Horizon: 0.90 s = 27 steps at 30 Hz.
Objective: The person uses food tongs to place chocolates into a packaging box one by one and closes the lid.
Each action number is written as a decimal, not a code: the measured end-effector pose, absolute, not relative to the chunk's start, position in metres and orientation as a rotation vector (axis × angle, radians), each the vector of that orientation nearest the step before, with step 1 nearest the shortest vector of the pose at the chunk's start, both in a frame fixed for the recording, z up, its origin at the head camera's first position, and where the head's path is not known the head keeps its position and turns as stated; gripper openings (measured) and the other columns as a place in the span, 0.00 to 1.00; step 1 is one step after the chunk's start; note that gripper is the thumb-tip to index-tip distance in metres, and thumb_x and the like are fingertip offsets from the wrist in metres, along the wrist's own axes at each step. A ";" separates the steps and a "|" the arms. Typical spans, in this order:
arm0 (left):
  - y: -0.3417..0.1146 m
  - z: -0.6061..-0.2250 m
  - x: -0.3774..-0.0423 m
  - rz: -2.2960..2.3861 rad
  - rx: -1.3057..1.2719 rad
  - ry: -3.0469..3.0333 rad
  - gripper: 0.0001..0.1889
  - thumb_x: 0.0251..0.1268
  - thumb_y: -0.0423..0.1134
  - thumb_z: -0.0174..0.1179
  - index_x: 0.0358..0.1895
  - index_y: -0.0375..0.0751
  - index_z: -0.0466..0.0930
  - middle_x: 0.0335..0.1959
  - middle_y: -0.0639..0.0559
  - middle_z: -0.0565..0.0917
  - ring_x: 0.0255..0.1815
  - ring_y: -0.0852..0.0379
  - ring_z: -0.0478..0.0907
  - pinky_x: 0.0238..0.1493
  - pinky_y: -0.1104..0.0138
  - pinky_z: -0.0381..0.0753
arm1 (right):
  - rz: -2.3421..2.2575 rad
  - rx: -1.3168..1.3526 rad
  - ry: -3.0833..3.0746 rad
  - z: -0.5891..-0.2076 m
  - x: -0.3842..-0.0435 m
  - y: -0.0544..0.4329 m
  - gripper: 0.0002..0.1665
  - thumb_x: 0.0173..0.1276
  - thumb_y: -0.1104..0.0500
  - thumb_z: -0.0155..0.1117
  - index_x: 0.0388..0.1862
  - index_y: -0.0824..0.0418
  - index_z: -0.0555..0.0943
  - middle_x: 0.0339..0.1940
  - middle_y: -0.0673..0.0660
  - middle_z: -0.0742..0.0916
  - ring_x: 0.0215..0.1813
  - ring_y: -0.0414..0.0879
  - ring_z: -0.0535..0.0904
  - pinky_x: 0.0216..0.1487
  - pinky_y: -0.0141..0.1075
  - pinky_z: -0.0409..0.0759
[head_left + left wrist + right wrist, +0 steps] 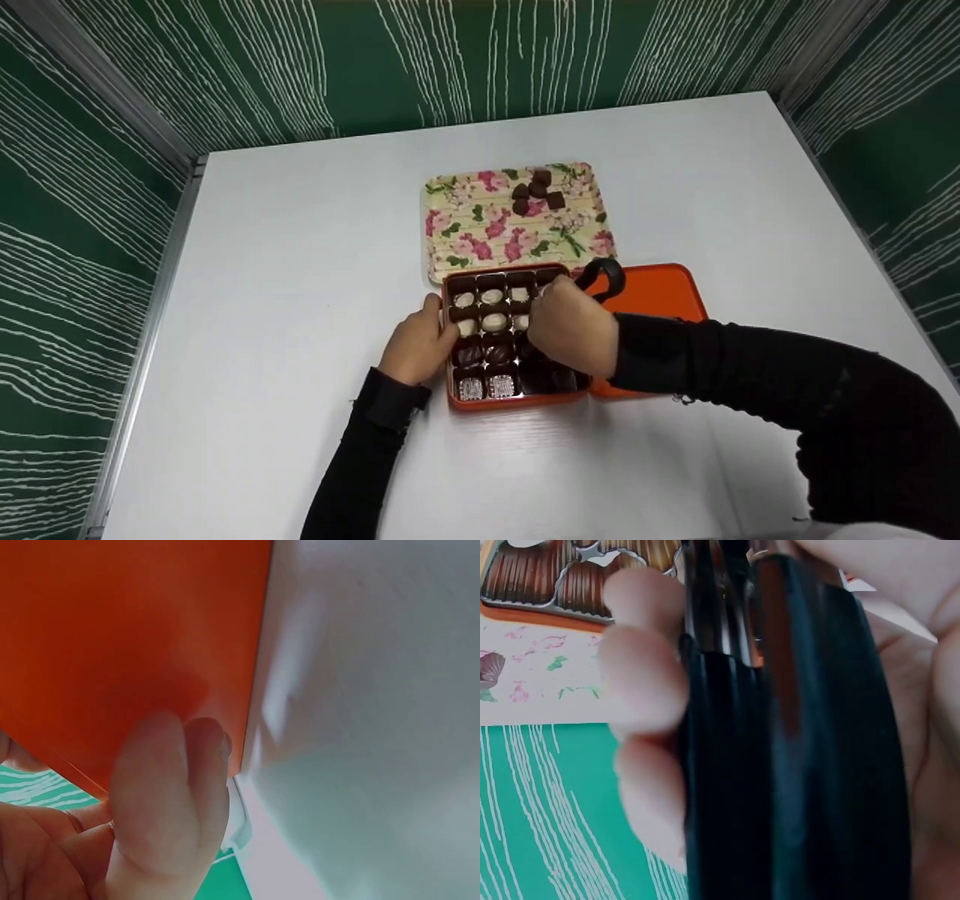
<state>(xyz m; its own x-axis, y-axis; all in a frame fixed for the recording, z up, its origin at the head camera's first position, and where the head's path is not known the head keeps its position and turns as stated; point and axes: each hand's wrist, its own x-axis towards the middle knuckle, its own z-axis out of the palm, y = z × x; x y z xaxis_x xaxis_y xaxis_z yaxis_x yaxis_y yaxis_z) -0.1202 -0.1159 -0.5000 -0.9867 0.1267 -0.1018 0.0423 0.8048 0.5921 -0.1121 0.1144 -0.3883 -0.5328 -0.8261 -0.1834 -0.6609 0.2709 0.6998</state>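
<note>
An orange-red box (517,406) holds chocolates in a divided dark brown insert. White chocolates (493,322) show in its upper rows, with dark ones and printed ones below. At the box's left side my left hand (417,343) holds the edge; in the left wrist view its fingers (161,795) lie against the orange wall. My right hand (574,328) grips black-handled tongs (731,765) over the box's right part. Their curved black end (613,276) sticks out past the hand. The hand hides the tongs' tips and several compartments.
Behind the box lies a floral tray (457,240) with several dark chocolates (538,189) at its upper right. An orange lid (660,291) lies right of the box, partly under the right forearm. Green walls with white lines surround the white table (300,262).
</note>
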 end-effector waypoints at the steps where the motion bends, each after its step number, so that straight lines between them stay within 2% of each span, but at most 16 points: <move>1: -0.116 -0.500 -0.120 0.934 0.129 2.848 0.15 0.69 0.45 0.50 0.52 0.39 0.68 0.25 0.45 0.80 0.26 0.49 0.79 0.30 0.57 0.78 | -1.092 1.383 -2.338 -0.386 -0.113 0.116 0.33 0.60 0.51 0.69 0.10 0.54 0.56 0.12 0.48 0.60 0.18 0.41 0.50 0.23 0.33 0.48; 5: -0.116 -0.499 -0.120 0.938 0.119 2.840 0.16 0.69 0.45 0.50 0.53 0.40 0.67 0.25 0.45 0.80 0.26 0.49 0.78 0.29 0.58 0.77 | -0.982 1.405 -2.436 -0.374 -0.118 0.125 0.32 0.61 0.54 0.69 0.12 0.54 0.56 0.14 0.48 0.56 0.19 0.40 0.48 0.23 0.33 0.46; 8: -0.116 -0.499 -0.120 0.939 0.119 2.840 0.16 0.69 0.45 0.50 0.52 0.40 0.67 0.24 0.46 0.79 0.24 0.50 0.78 0.27 0.59 0.76 | -0.835 1.439 -2.507 -0.367 -0.124 0.135 0.21 0.60 0.63 0.66 0.14 0.56 0.65 0.14 0.49 0.60 0.18 0.40 0.50 0.22 0.33 0.47; 13: -0.116 -0.498 -0.120 0.935 0.122 2.842 0.15 0.69 0.45 0.50 0.52 0.40 0.67 0.22 0.47 0.78 0.23 0.50 0.77 0.25 0.60 0.74 | -0.490 1.451 -2.607 -0.358 -0.143 0.155 0.11 0.59 0.56 0.71 0.26 0.59 0.79 0.15 0.49 0.69 0.16 0.41 0.54 0.18 0.32 0.54; 16: -0.117 -0.498 -0.120 0.930 0.123 2.848 0.15 0.69 0.45 0.50 0.51 0.40 0.67 0.22 0.46 0.78 0.23 0.50 0.77 0.25 0.60 0.75 | -0.305 1.372 -2.683 -0.356 -0.163 0.168 0.17 0.56 0.50 0.74 0.37 0.60 0.83 0.18 0.52 0.77 0.15 0.43 0.62 0.17 0.35 0.64; 18: -0.117 -0.498 -0.120 0.930 0.126 2.853 0.15 0.69 0.44 0.50 0.51 0.40 0.67 0.23 0.46 0.79 0.24 0.49 0.77 0.25 0.59 0.75 | -0.202 1.273 -2.718 -0.359 -0.178 0.177 0.19 0.56 0.49 0.74 0.41 0.60 0.84 0.22 0.55 0.81 0.16 0.46 0.69 0.18 0.39 0.70; 22: -0.116 -0.498 -0.120 0.929 0.139 2.862 0.15 0.68 0.44 0.50 0.51 0.39 0.68 0.22 0.46 0.79 0.24 0.49 0.78 0.25 0.59 0.76 | -0.080 1.018 -2.807 -0.374 -0.209 0.196 0.21 0.60 0.52 0.71 0.48 0.63 0.82 0.29 0.60 0.83 0.21 0.54 0.74 0.22 0.46 0.72; 27: -0.116 -0.497 -0.120 0.930 0.135 2.847 0.15 0.69 0.44 0.50 0.52 0.39 0.67 0.23 0.47 0.79 0.23 0.50 0.77 0.25 0.60 0.75 | -0.019 0.728 -2.998 -0.400 -0.237 0.212 0.26 0.66 0.52 0.66 0.58 0.67 0.77 0.39 0.66 0.83 0.30 0.60 0.78 0.31 0.53 0.77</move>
